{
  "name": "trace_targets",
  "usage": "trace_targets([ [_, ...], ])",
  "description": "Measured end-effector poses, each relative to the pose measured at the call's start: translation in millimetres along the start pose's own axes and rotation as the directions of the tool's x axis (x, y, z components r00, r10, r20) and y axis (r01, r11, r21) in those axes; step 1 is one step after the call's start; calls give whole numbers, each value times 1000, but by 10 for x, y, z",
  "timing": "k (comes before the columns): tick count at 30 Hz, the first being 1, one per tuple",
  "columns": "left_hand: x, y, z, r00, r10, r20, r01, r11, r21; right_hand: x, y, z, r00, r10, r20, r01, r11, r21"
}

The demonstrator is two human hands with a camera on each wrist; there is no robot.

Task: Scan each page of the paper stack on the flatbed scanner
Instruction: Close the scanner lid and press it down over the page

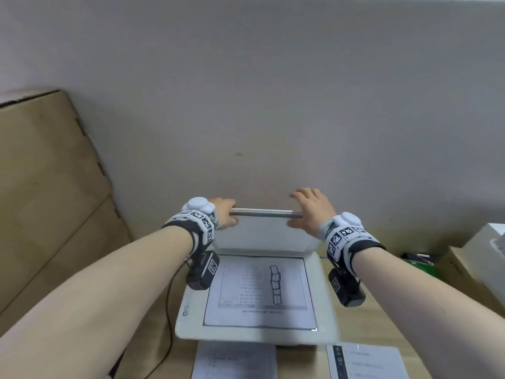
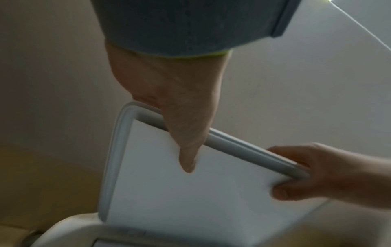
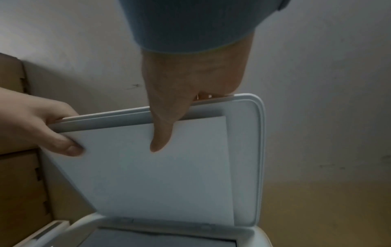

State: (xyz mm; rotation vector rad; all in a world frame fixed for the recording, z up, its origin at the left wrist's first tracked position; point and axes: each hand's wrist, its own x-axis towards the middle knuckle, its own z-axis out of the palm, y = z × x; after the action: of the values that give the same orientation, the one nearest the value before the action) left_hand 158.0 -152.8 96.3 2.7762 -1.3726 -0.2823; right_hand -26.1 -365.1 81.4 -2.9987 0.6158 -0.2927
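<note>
The white flatbed scanner (image 1: 326, 302) sits on the desk with its lid (image 1: 266, 213) raised almost upright. A printed page (image 1: 259, 292) with text and a block drawing lies on the glass. My left hand (image 1: 228, 214) grips the left end of the lid's top edge, thumb on the white inner pad (image 2: 190, 200). At the right end of that edge my right hand (image 1: 307, 212) holds the lid, thumb in front, fingers over the back. In the right wrist view the right hand's thumb (image 3: 160, 133) presses the pad of the lid (image 3: 158, 175). More printed sheets (image 1: 235, 359) lie in front of the scanner.
A second printed sheet (image 1: 366, 362) lies at the front right of the wooden desk (image 1: 382, 324). A large cardboard box (image 1: 46, 187) leans at the left. A black cable (image 1: 169, 324) runs along the scanner's left side. A white box (image 1: 489, 255) and a green item (image 1: 420, 265) stand at the right.
</note>
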Motion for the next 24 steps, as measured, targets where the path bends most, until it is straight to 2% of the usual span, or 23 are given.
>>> trace_targets([
  [1,-66,30,31,999,14,48,-14,1000,-1,-31,-45,-6,995,9,96,-11,1000,19],
  [3,-293,81,191,993,9,120,-10,1000,9,-218,-199,61,951,44,307,-57,998,34],
  [5,-425,137,338,989,1,150,-7,999,39,-360,-281,152,920,84,384,-83,996,-19],
  [11,-859,245,686,985,61,160,-92,977,190,-874,-431,360,904,73,421,-46,996,-74],
  [14,-1009,230,840,969,125,212,-179,950,257,-1091,-498,537,916,40,399,26,987,-159],
  [17,-1082,212,1034,958,122,260,-203,927,315,-1241,-505,688,908,23,418,42,989,-144],
  [20,-1147,196,1263,951,142,276,-232,916,328,-1343,-521,785,887,12,462,59,988,-140],
  [24,-1176,99,1584,928,186,322,-269,934,235,-1466,-547,1070,851,-22,525,129,977,-169],
])
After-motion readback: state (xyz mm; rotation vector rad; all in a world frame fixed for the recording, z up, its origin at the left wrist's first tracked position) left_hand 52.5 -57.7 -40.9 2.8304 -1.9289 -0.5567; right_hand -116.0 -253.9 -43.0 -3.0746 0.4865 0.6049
